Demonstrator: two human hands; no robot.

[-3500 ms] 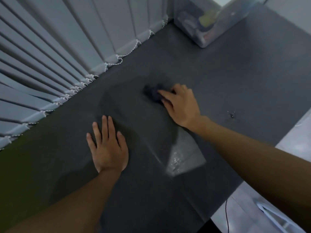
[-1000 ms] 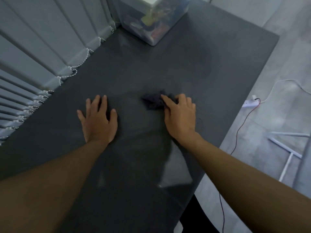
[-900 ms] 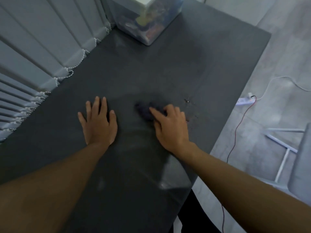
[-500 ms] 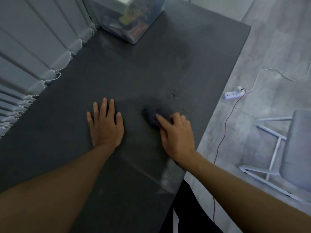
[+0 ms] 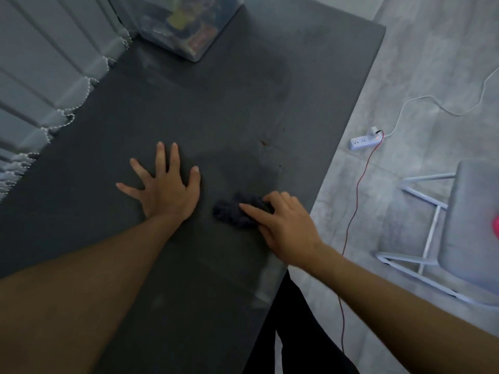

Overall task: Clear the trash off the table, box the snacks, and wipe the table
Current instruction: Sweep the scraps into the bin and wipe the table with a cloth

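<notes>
Item one, a dark cloth (image 5: 237, 211), bunched and crumpled, lay on the dark grey counter (image 5: 216, 109) near its right-hand edge. We recorded the right grip (image 5: 286, 228) holding it down, forefinger laid straight across the top and the other fingers bent into the folds; the thumb was hidden from us. Just to the left of the cloth, not touching it, the left grip (image 5: 168, 188) lay wide and flat on the counter, fingers spread, holding nothing. Beyond the cloth we noted a small brown speck (image 5: 263, 143) on the surface, with duller smeared patches farther up. At the far end, against the wall side, stood a clear plastic box (image 5: 189, 25) with coloured snack packets inside, too blurred for us to read. Along the left ran pale vertical blinds (image 5: 40, 63) with a beaded chain (image 5: 67, 114) at their lower ends. On the grey floor (image 5: 405, 63) to the right we listed a white power strip (image 5: 363, 141), a thin red cable (image 5: 356, 190) and a white cable (image 5: 432, 103) running from it, and a grey chair (image 5: 472, 233) on a white frame. Dark trousers (image 5: 291, 333) showed below the counter's near edge.
</notes>
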